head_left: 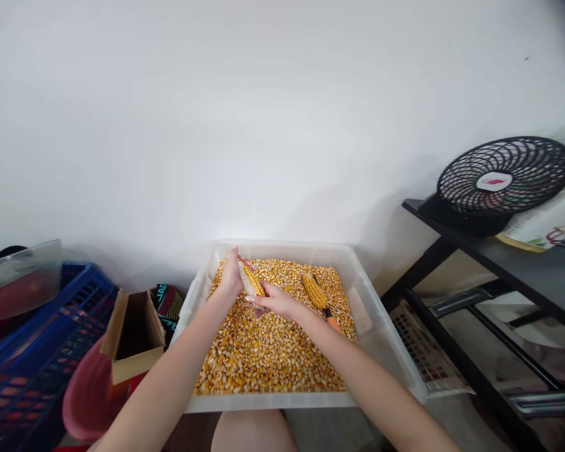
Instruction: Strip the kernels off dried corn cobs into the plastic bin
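Observation:
Between both hands is a corn cob (251, 279), partly stripped, with yellow kernels on one side and a pale bare strip on the other. My left hand (230, 273) is closed around its far end. Nearer to me, my right hand (275, 300) grips the lower end. Below them, loose yellow and white corn kernels (273, 358) fill a translucent plastic bin (381, 339). On the kernels to the right lies a second corn cob (314, 290), still covered in kernels. Beside it is a tool with an orange handle (333, 323), partly hidden by my right forearm.
A black fan (506, 179) stands on a dark table (541, 270) at the right. To the left are an open cardboard box (136, 336), a pink basin (82, 395) and a blue crate (28, 358). A white wall (273, 125) rises behind the bin.

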Motion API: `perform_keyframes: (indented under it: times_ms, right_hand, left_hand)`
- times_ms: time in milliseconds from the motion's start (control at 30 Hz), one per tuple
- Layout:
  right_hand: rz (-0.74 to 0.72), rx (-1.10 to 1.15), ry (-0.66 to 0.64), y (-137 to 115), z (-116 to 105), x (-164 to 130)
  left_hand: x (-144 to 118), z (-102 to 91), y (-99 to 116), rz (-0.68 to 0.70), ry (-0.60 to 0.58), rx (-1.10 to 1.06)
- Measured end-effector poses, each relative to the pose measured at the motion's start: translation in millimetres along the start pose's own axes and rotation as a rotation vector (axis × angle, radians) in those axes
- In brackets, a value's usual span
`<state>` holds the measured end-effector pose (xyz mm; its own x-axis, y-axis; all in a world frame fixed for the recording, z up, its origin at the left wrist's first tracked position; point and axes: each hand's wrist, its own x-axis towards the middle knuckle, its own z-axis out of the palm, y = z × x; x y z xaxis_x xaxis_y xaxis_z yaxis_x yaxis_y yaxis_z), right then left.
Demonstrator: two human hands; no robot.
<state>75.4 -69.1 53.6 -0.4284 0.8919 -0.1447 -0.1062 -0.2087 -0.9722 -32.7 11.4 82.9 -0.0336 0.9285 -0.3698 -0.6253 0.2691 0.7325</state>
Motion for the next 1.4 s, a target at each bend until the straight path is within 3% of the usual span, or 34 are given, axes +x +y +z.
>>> perform_keyframes:
  times_ms: [167, 333, 500, 567, 667, 733, 833, 1000, 1067, 1233, 1400]
  right_hand:
    - [-0.028, -0.137, 0.086, 5.1, 1.6, 3.5]
    - [0.021, 0.104, 0.022, 0.7, -0.8, 1.3]
    - [0.031, -0.035, 0.182, 4.9, 1.2, 5.1]
    - [0.045, 0.055, 0.102, 3.7, -1.8, 3.6]
    - [0.015, 0.252, -0.134, -3.1, -9.2, -3.1]
    - [-0.027, 0.251, -0.186, -7.1, -11.5, -6.9]
    - [-0.075, 0.083, -0.118, -6.1, -7.4, -6.6]
    - [-0.1, -0.232, 0.106, 4.0, 3.8, 0.2]
    - [-0.084, -0.198, 0.082, 2.6, 3.5, -0.4]
    - [-0.007, 0.147, -0.126, -6.6, -3.6, -4.5]
    - [-0.03, 0.061, -0.012, -1.7, -2.8, -0.5]
  left_hand:
    - [-0.4, 0.5, -1.6, 0.084, 0.009, 0.085]
    - [1.1, -3.1, 0.4, 0.034, 0.048, 0.075]
    - [3.6, -4.0, -4.5, 0.006, 0.099, 0.098]
    - [6.0, -5.4, -4.1, -0.007, 0.089, 0.103]
    - [10.2, -8.8, 0.9, -0.034, 0.061, 0.056]
    - [11.8, -10.3, 4.7, -0.048, 0.048, 0.024]
    - [11.1, -10.0, 6.8, -0.031, 0.052, -0.008]
    - [9.3, -7.7, 5.2, 0.011, 0.078, -0.032]
    - [10.0, -8.3, 6.1, -0.012, 0.075, -0.029]
    - [11.9, -10.6, 8.2, -0.086, 0.054, 0.018]
    - [10.8, -11.8, 5.8, -0.037, 0.043, -0.015]
